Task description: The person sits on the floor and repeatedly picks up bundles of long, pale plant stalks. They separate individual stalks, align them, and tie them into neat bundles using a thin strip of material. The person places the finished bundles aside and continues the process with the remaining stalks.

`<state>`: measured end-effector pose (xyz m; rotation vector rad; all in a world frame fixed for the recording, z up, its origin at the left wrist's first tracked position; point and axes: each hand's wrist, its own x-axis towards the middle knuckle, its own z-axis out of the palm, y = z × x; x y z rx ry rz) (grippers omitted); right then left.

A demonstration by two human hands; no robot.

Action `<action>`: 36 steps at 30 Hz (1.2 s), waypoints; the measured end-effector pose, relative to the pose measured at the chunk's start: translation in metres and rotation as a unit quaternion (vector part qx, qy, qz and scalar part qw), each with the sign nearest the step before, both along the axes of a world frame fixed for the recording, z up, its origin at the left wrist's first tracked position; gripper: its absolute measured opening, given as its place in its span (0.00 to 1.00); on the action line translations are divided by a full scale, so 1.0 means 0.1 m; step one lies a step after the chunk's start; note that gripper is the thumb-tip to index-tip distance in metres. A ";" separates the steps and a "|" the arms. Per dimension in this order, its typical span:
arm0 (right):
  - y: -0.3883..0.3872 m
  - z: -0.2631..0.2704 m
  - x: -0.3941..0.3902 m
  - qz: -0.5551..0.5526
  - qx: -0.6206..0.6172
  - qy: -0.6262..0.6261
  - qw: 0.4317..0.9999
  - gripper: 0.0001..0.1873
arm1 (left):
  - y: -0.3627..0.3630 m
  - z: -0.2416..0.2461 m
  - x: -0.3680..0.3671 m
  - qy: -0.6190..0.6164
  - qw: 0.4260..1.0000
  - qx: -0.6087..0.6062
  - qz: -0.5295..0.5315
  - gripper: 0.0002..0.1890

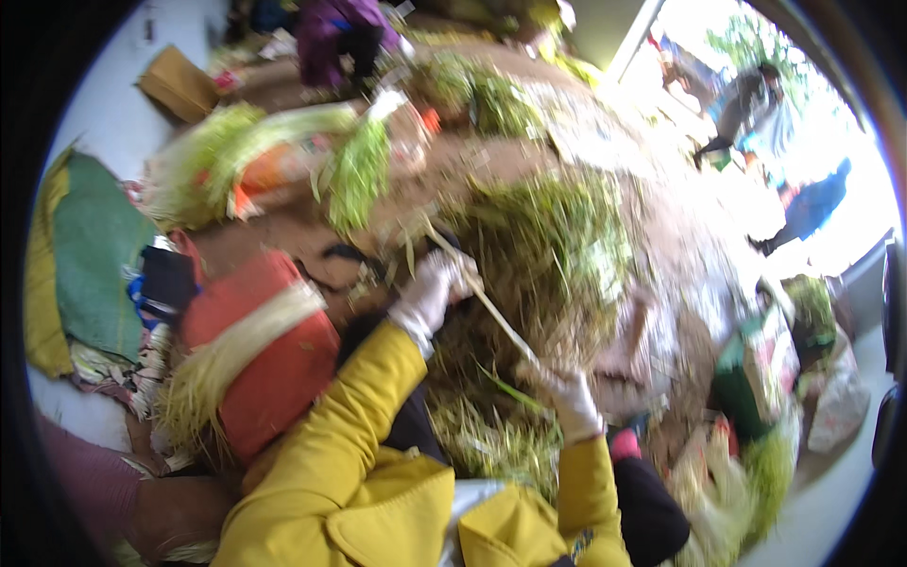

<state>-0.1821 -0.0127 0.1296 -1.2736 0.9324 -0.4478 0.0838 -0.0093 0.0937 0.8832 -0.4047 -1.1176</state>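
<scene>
A long pale plant stalk point(499, 319) stretches slantwise between my two gloved hands. Far along it, my left hand point(436, 283) in a white glove grips the stalk, whose tip sticks out beyond the fingers. The nearer end is held by my right hand point(570, 400), also gloved and blurred. Beyond and between them lies a heap of loose green and yellowish plant leaves point(553, 234) on the ground. More cut leaves point(496, 439) lie close to my knees. Left of my left arm, a bundle of pale stripped stalks point(241, 365) rests across a red block-like object point(283, 333).
Bundles of pale green stalks point(283, 135) lie ahead on the left. Green sacking point(99, 248) leans by the left wall. Filled sacks point(758, 361) stand at right. A person in purple point(344, 42) is at the far side; other people point(744, 106) are near the bright opening.
</scene>
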 end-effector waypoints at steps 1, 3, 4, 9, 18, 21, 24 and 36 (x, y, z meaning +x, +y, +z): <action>0.01 0.03 -0.07 -0.002 -0.019 0.049 0.999 0.09 | -0.02 0.02 -0.01 -0.012 1.000 -0.013 -0.002 0.11; 0.03 0.04 -0.19 -0.002 -0.056 -0.049 0.997 0.11 | -0.05 0.05 -0.01 -0.008 0.999 -0.033 -0.032 0.11; 0.02 0.02 -0.27 -0.035 -0.063 -0.040 0.997 0.11 | -0.07 0.06 0.03 -0.006 0.999 -0.032 0.008 0.12; -0.11 -0.46 -0.98 -0.102 -0.028 -0.032 0.994 0.11 | -0.15 0.04 0.37 -0.006 0.997 -0.018 0.069 0.14; -0.40 -0.82 -1.22 0.024 -0.298 0.367 0.881 0.33 | -0.17 0.11 0.18 -0.068 0.997 -0.023 0.018 0.14; -0.41 -0.42 -0.29 -0.006 -0.366 0.084 0.927 0.37 | -0.23 0.11 -0.23 -0.050 0.997 -0.028 -0.043 0.13; -0.34 -0.31 0.41 -0.014 -0.177 -0.049 0.983 0.16 | -0.35 0.18 -0.32 -0.091 0.991 -0.086 -0.055 0.15; -0.80 -0.41 0.44 -0.048 -0.160 0.027 0.986 0.07 | -0.28 0.10 -0.26 0.086 0.989 -0.056 -0.107 0.16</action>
